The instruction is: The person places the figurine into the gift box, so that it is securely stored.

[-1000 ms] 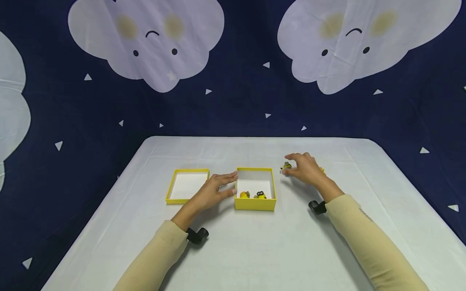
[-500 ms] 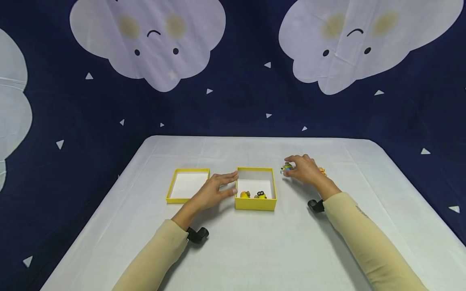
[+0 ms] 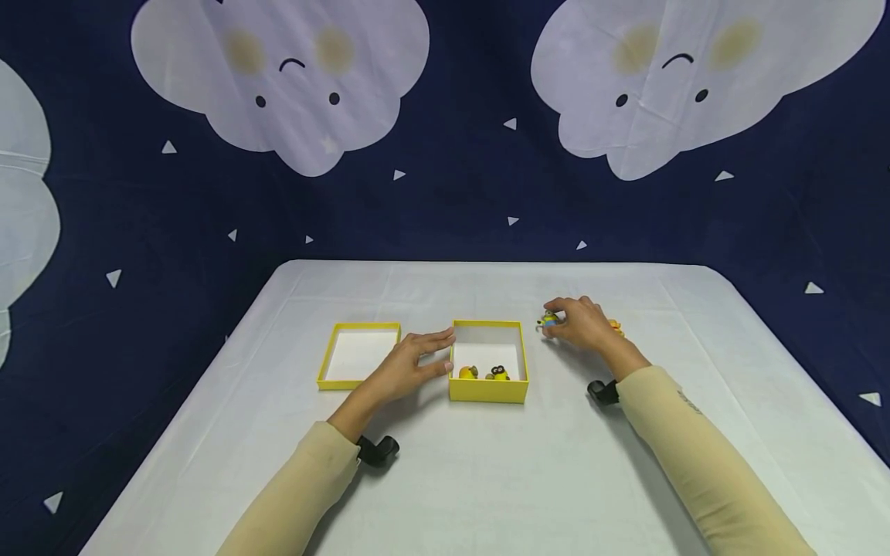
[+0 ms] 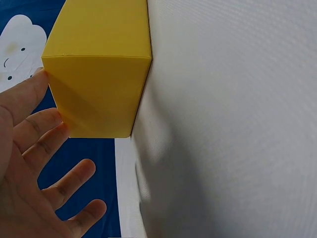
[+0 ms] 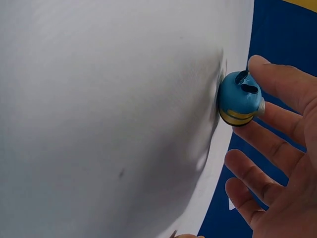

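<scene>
Hands point(image 3: 406, 366) point(image 3: 584, 323) at toy point(image 5: 240, 99) and box point(image 3: 487, 391)

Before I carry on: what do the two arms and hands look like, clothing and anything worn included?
The left sleeve and right sleeve are long and pale tan; the right one bears a dark marking, too small to read. A small black device sits at the left wrist, another at the right. The left hand and right hand are gloveless.
</scene>
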The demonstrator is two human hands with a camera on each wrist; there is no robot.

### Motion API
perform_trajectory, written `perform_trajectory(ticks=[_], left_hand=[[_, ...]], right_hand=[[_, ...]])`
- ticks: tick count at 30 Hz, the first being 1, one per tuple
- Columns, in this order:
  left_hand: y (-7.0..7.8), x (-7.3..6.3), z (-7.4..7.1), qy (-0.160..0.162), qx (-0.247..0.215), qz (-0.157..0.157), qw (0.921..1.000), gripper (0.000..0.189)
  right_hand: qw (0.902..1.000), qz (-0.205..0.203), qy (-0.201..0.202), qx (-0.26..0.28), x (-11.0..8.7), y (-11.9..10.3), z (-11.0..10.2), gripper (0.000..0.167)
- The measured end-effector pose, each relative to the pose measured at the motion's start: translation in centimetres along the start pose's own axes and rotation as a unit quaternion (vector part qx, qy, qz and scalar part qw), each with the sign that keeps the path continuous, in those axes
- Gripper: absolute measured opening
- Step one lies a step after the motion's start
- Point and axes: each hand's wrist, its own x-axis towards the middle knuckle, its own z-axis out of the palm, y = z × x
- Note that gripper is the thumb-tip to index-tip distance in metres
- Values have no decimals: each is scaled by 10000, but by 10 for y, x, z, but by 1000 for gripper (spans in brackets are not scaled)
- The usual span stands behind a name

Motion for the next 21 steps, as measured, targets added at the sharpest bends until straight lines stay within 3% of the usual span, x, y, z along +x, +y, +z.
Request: perform_trajectory(ticks=[21], left_hand=[[-2,0,1,-7,-87,29,10000,51]], right_hand=[[9994,-150,157,271,-5,14,2,55]])
